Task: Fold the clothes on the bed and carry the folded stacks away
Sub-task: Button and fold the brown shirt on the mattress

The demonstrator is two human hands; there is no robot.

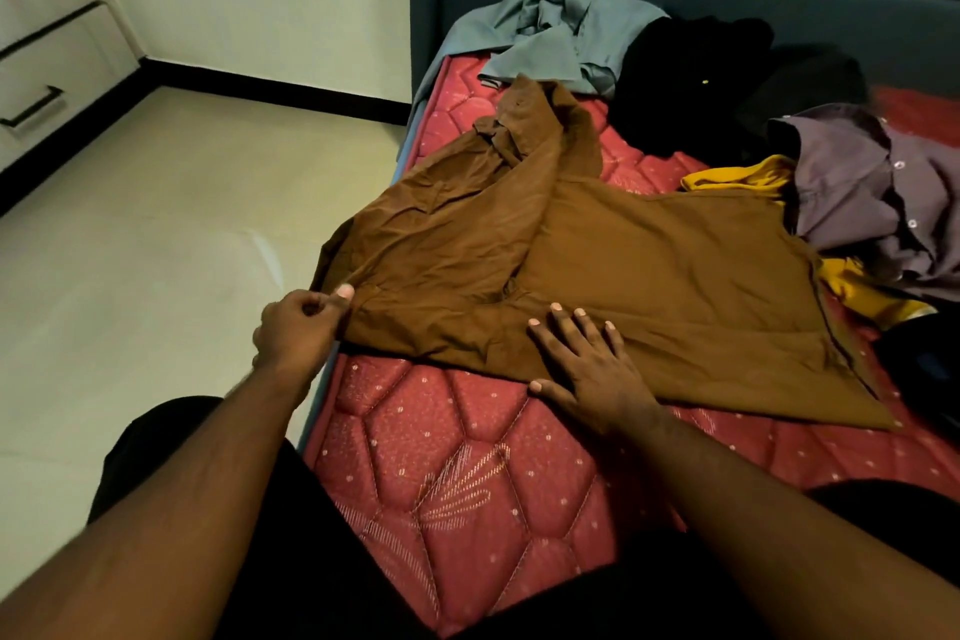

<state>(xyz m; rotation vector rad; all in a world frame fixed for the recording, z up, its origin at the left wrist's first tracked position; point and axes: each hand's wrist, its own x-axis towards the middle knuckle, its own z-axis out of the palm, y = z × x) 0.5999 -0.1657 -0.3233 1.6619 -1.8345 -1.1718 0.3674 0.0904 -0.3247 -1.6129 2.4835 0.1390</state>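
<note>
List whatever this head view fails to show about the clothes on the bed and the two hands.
- Yellow garment: mostly buried under the brown shirt and purple shirt; type unclear.
- Black clothes: too dark to count or identify.
- Dark item: cut by the right edge.
- Left hand: its grip on the brown shirt's edge hides the fingertips.
- Right hand: what lies under its palm is covered.

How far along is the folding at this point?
Early. Done: no folded stack shows. In hand: the brown shirt lies spread on the mattress; the left hand pinches its edge, the right hand presses it flat. Left: the grey-blue shirt, black clothes, purple shirt and yellow garment lie crumpled.
</note>
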